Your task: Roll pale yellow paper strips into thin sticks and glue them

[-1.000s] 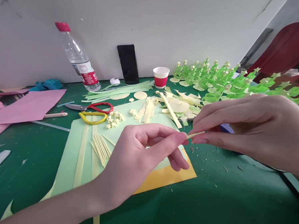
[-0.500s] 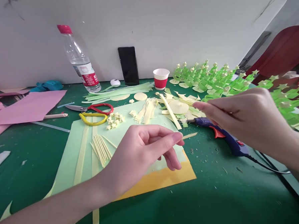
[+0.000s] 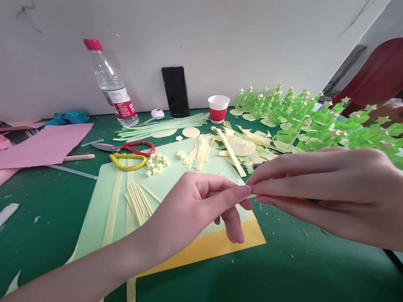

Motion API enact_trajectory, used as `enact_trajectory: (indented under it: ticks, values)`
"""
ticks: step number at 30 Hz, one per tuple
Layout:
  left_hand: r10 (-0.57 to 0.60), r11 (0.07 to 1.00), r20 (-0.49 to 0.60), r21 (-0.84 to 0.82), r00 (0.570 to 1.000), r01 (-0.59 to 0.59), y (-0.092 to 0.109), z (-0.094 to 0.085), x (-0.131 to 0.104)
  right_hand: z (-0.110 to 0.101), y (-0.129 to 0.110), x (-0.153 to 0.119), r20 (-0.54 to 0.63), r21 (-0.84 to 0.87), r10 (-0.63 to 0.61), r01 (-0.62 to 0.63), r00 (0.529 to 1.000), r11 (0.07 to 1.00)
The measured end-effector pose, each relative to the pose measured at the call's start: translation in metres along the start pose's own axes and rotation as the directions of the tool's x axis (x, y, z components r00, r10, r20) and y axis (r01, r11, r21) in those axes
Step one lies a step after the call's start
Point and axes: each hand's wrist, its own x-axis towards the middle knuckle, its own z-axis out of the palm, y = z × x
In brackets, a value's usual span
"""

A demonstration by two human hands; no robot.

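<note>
My left hand [image 3: 198, 209] pinches a pale yellow paper strip [image 3: 252, 196] between thumb and index finger, with its other fingers loosely curled below. Only a sliver of the strip shows, because fingers cover the rest. From the other side my right hand [image 3: 330, 194] closes its fingertips on the strip's end, touching the left fingertips. Below the hands lies a light green sheet [image 3: 172, 185] over a yellow-orange one [image 3: 210, 248]. On the green sheet are thin rolled paper sticks [image 3: 139, 202] and small folded paper stars [image 3: 156, 163].
Scissors [image 3: 128, 161] with red and yellow handles lie left. A bottle [image 3: 115, 92], a phone [image 3: 175, 92] and a paper cup [image 3: 218, 109] stand along the wall. Green paper spirals topped with stars [image 3: 291, 110] fill the back right. My right hand mostly covers a glue gun.
My right hand has come down and left from above the glue gun to meet my left fingertips at the strip. My left hand keeps its pinch almost in place.
</note>
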Motion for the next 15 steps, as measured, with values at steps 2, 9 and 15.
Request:
enact_trajectory:
  ticks: [2,9,15]
  values:
    - [-0.029,1.0,0.048,-0.001,0.998,0.029,0.001,0.0,0.001,0.001,-0.001,0.0,-0.011,-0.069,-0.062,0.061,0.998,0.996]
    - [-0.023,0.998,0.071,0.058,0.997,0.019,0.002,-0.012,0.006,0.001,-0.002,0.004,-0.178,-0.081,-0.043,0.029,0.983,0.996]
    - [0.117,0.946,-0.073,0.311,0.99,-0.089,0.008,-0.028,0.007,0.012,0.003,0.002,-0.123,-0.092,0.117,-0.128,0.986,0.987]
